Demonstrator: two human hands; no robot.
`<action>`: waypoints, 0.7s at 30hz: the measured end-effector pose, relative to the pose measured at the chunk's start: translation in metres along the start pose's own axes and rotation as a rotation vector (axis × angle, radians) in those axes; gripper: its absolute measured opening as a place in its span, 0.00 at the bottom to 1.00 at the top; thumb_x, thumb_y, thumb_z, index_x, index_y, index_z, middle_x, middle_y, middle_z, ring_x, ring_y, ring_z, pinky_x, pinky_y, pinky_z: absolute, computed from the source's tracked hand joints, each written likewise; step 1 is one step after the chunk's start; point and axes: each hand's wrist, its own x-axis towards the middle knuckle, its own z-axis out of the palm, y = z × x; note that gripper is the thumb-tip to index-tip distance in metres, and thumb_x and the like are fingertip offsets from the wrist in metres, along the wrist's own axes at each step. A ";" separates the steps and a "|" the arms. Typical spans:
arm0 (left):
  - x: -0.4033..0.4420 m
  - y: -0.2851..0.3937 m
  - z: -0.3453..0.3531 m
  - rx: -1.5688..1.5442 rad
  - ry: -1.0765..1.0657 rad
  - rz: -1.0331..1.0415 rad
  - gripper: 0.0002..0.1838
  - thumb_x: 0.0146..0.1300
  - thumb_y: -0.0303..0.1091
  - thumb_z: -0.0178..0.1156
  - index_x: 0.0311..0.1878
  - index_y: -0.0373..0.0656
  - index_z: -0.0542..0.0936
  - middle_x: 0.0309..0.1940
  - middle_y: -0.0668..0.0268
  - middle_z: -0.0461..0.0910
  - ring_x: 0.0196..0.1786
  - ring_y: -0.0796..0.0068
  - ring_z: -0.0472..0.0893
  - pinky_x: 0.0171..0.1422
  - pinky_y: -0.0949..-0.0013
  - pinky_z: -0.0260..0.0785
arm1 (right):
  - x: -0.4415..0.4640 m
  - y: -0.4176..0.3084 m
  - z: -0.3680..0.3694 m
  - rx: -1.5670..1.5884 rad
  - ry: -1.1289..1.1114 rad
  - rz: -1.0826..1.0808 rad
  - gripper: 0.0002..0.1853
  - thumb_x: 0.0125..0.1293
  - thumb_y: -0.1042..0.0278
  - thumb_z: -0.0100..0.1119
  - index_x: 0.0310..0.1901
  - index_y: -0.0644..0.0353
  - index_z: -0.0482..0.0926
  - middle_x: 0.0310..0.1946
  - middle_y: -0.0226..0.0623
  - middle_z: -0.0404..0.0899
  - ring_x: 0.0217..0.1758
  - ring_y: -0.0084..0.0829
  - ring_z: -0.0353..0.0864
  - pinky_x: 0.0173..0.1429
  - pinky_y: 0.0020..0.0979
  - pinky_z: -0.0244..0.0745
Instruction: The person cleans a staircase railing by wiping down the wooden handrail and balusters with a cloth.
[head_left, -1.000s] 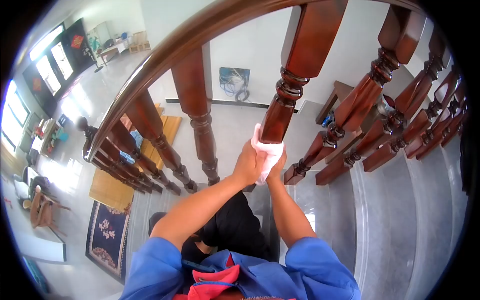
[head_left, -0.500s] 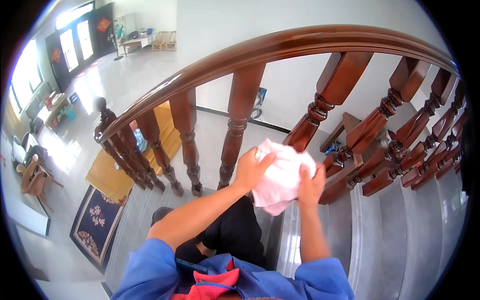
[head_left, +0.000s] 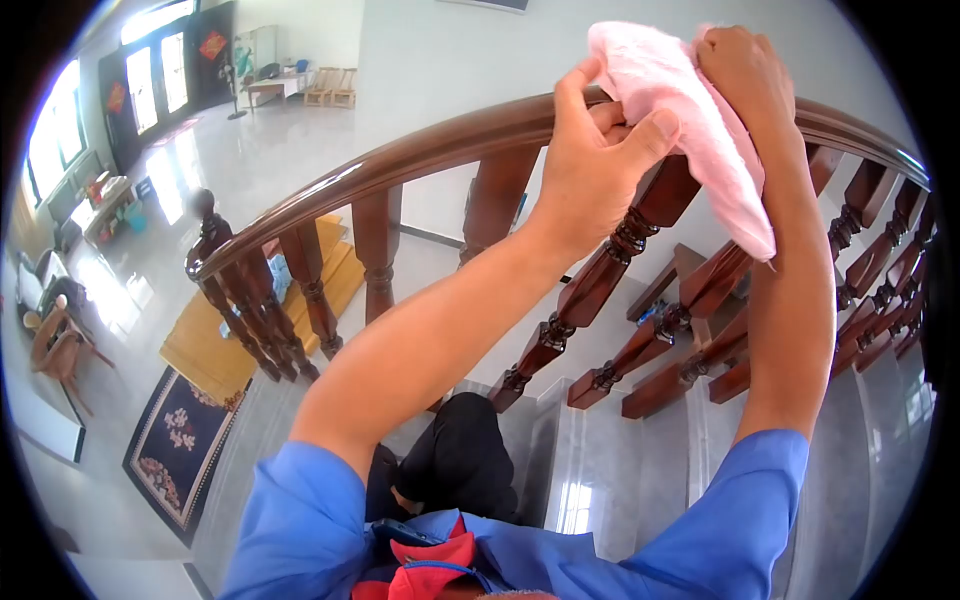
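One pink cloth (head_left: 702, 122) drapes the handrail (head_left: 430, 153) at one o'clock: right hand (head_left: 747, 75) clenching it, left hand (head_left: 595, 170) grip unclear; work underway, remainder unshown.

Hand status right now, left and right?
Left hand: partly open, thumb against the pink cloth; whether it grips can't be told.
Right hand: closed, holding the pink cloth over the handrail.
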 end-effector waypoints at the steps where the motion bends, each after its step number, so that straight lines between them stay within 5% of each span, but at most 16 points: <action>1: -0.002 -0.001 -0.002 -0.003 0.004 -0.001 0.50 0.70 0.33 0.69 0.79 0.33 0.42 0.60 0.48 0.75 0.61 0.66 0.79 0.68 0.64 0.74 | 0.005 -0.014 -0.013 0.011 -0.265 0.039 0.17 0.73 0.55 0.50 0.50 0.50 0.87 0.50 0.46 0.86 0.52 0.51 0.85 0.57 0.45 0.79; 2: -0.004 -0.001 -0.004 0.014 0.001 0.051 0.53 0.70 0.36 0.70 0.80 0.37 0.37 0.60 0.47 0.75 0.62 0.66 0.78 0.68 0.64 0.74 | 0.007 -0.027 -0.024 0.020 -0.531 0.082 0.18 0.72 0.55 0.50 0.50 0.51 0.87 0.50 0.50 0.86 0.52 0.52 0.85 0.58 0.47 0.79; 3: -0.007 -0.001 -0.008 0.030 -0.005 0.101 0.57 0.70 0.38 0.70 0.81 0.40 0.33 0.60 0.46 0.75 0.62 0.65 0.78 0.68 0.63 0.74 | 0.005 -0.037 -0.032 0.018 -0.535 0.084 0.18 0.72 0.55 0.50 0.50 0.51 0.87 0.50 0.50 0.86 0.52 0.52 0.85 0.58 0.47 0.79; 5: -0.015 0.001 -0.018 0.156 0.027 0.109 0.55 0.70 0.44 0.70 0.83 0.44 0.38 0.59 0.49 0.77 0.61 0.67 0.78 0.66 0.64 0.74 | -0.003 -0.059 -0.049 0.103 -0.581 -0.188 0.21 0.73 0.52 0.49 0.51 0.55 0.87 0.51 0.51 0.86 0.53 0.52 0.85 0.58 0.48 0.78; 7: -0.019 0.006 -0.036 0.513 0.066 0.133 0.47 0.71 0.49 0.69 0.81 0.41 0.53 0.58 0.54 0.79 0.60 0.69 0.79 0.64 0.65 0.73 | -0.009 -0.079 -0.057 0.198 -0.621 -0.463 0.24 0.74 0.49 0.48 0.52 0.59 0.86 0.52 0.52 0.86 0.54 0.52 0.85 0.59 0.50 0.77; 8: -0.020 0.006 -0.047 0.614 0.106 0.164 0.37 0.70 0.49 0.69 0.73 0.39 0.68 0.57 0.57 0.80 0.59 0.69 0.79 0.64 0.65 0.73 | -0.006 -0.088 -0.051 0.301 -0.673 -0.452 0.27 0.75 0.45 0.45 0.50 0.60 0.86 0.52 0.52 0.86 0.55 0.53 0.84 0.61 0.49 0.75; 11: -0.044 0.026 -0.083 0.953 0.317 0.210 0.29 0.67 0.41 0.70 0.66 0.38 0.75 0.57 0.57 0.81 0.59 0.67 0.80 0.65 0.64 0.72 | -0.006 -0.138 -0.053 0.452 -0.826 -0.401 0.34 0.75 0.37 0.41 0.49 0.62 0.88 0.54 0.53 0.85 0.57 0.55 0.83 0.65 0.48 0.73; 13: -0.062 0.042 -0.109 1.004 0.461 0.182 0.24 0.65 0.34 0.67 0.63 0.38 0.77 0.57 0.56 0.81 0.59 0.66 0.80 0.65 0.64 0.72 | -0.003 -0.175 -0.031 0.464 -0.876 -0.462 0.36 0.73 0.34 0.43 0.52 0.61 0.88 0.55 0.53 0.85 0.60 0.54 0.82 0.66 0.48 0.73; 14: -0.072 0.049 -0.121 1.026 0.533 0.163 0.23 0.64 0.32 0.66 0.62 0.37 0.77 0.57 0.56 0.81 0.59 0.66 0.80 0.65 0.64 0.72 | -0.013 -0.205 -0.015 0.485 -0.840 -0.324 0.36 0.73 0.33 0.44 0.53 0.60 0.88 0.57 0.51 0.85 0.61 0.53 0.82 0.67 0.47 0.73; 15: -0.082 0.053 -0.138 1.128 0.569 0.235 0.23 0.66 0.33 0.69 0.62 0.36 0.78 0.53 0.61 0.81 0.50 0.76 0.80 0.54 0.71 0.75 | -0.016 -0.227 -0.011 0.492 -0.844 -0.334 0.36 0.73 0.33 0.44 0.53 0.60 0.88 0.57 0.51 0.85 0.61 0.53 0.82 0.67 0.47 0.73; 17: -0.100 0.063 -0.164 1.209 0.627 0.281 0.23 0.66 0.31 0.68 0.62 0.35 0.77 0.54 0.60 0.80 0.54 0.73 0.79 0.60 0.68 0.73 | -0.021 -0.268 -0.007 0.454 -0.866 -0.428 0.28 0.71 0.39 0.47 0.59 0.46 0.86 0.61 0.33 0.85 0.64 0.42 0.83 0.67 0.41 0.76; 21: -0.126 0.085 -0.221 1.249 0.801 0.248 0.21 0.65 0.28 0.64 0.61 0.35 0.76 0.56 0.57 0.80 0.61 0.64 0.78 0.68 0.61 0.69 | -0.034 -0.348 0.009 0.553 -0.825 -0.509 0.26 0.71 0.41 0.48 0.58 0.45 0.87 0.60 0.33 0.85 0.63 0.39 0.84 0.65 0.38 0.77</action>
